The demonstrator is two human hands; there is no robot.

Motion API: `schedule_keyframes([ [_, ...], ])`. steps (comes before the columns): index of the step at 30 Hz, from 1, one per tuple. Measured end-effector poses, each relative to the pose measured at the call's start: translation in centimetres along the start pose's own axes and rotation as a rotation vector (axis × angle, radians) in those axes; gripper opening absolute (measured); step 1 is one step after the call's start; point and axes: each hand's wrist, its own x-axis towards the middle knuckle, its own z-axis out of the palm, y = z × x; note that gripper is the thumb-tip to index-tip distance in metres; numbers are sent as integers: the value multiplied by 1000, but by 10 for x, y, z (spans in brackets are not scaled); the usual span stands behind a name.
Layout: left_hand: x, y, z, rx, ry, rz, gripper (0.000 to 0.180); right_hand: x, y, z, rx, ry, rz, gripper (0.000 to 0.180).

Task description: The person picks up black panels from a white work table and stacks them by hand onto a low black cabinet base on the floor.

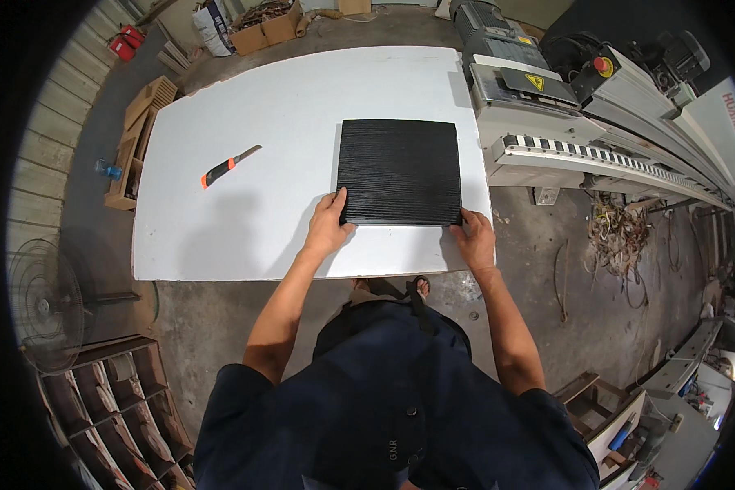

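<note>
A black rectangular board (400,171) with a fine wood-grain surface lies on the white tabletop (294,98), near its right side. My left hand (329,224) grips the board's near left corner, fingers along the left edge and thumb at the front. At the near right corner, my right hand (475,238) holds it the same way, its fingers partly hidden. Left of the board, apart from both hands, rests a utility knife (230,167) with a black and orange handle, its blade pointing to the far right.
A large machine (547,90) with a red button stands right of the table. A pile of trimmed strips (621,233) lies on the floor beside it. A fan (45,302) and a shelf rack of rolls (122,408) stand at the left. Cardboard boxes (265,28) sit beyond the table.
</note>
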Motion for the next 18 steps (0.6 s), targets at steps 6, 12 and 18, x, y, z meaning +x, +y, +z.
schedule_keyframes([
  [6, -1, 5, -2, 63, 33, 19, 70, 4, -4, -1, -3, -35, 18, 39],
  [12, -1, 9, -5, 54, 58, 56, 67, 1, 1, 4, -26, 52, 4, 33],
  [18, 0, 10, -5, 56, 44, 42, 67, 1, 1, 4, 93, 35, 157, 30],
])
